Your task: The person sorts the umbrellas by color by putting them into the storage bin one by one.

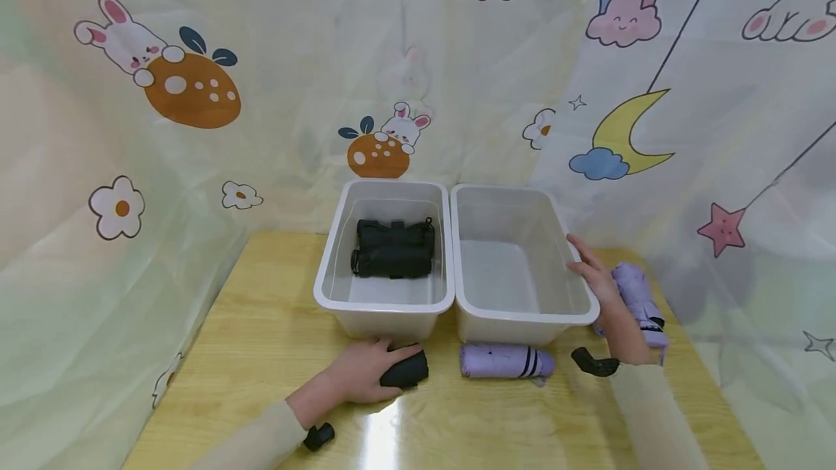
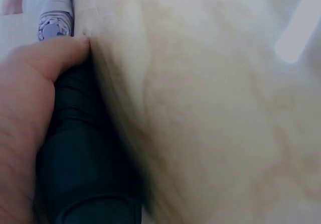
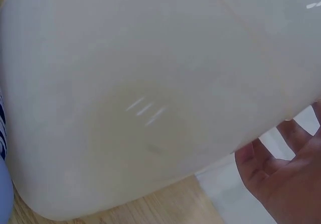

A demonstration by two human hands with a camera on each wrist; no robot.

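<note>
My left hand [image 1: 369, 372] grips a black folded umbrella [image 1: 406, 368] lying on the table in front of the left white bin [image 1: 385, 307]. In the left wrist view, the thumb runs along the side of the black umbrella [image 2: 85, 148]. My right hand [image 1: 597, 281] holds the right rim of the right white bin [image 1: 525, 318], fingertips bent at the edge. The right wrist view is mostly filled by that bin's outer wall [image 3: 145, 73], with the right hand [image 3: 288, 179] at lower right. Inside the left bin lie black folded umbrellas [image 1: 395, 261], side by side.
A lavender folded umbrella [image 1: 499, 361] lies in front of the right bin, right of my left hand. More lavender folded umbrella [image 1: 636, 299] shows beside my right wrist. The bins stand side by side on the wooden table [image 1: 281, 281], before a printed cloth backdrop [image 1: 294, 93].
</note>
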